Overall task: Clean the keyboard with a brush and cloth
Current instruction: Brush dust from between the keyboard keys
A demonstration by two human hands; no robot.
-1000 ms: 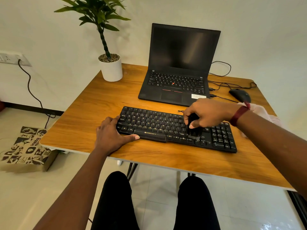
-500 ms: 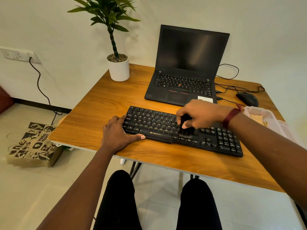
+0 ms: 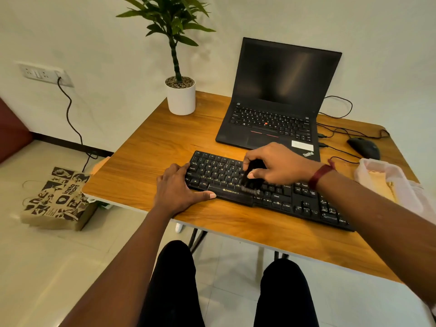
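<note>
A black keyboard (image 3: 283,199) lies along the near part of the wooden table (image 3: 151,161). My right hand (image 3: 276,165) grips a small black brush (image 3: 252,182), whose bristles press on the keys just above the space bar, near the keyboard's middle. My left hand (image 3: 179,190) rests flat on the table at the keyboard's left end, thumb along its front edge and fingers against its side. A pale pink cloth (image 3: 391,182) lies on the table to the right, past my right forearm.
An open black laptop (image 3: 278,100) stands behind the keyboard. A potted plant in a white pot (image 3: 181,97) is at the back left. A black mouse (image 3: 364,147) and cables lie at the back right. A printed paper bag (image 3: 56,199) sits on the floor to the left.
My right hand has swept the brush leftward along the keys, from near the right block toward the middle. My left hand stays at the left end. The view has shifted left.
</note>
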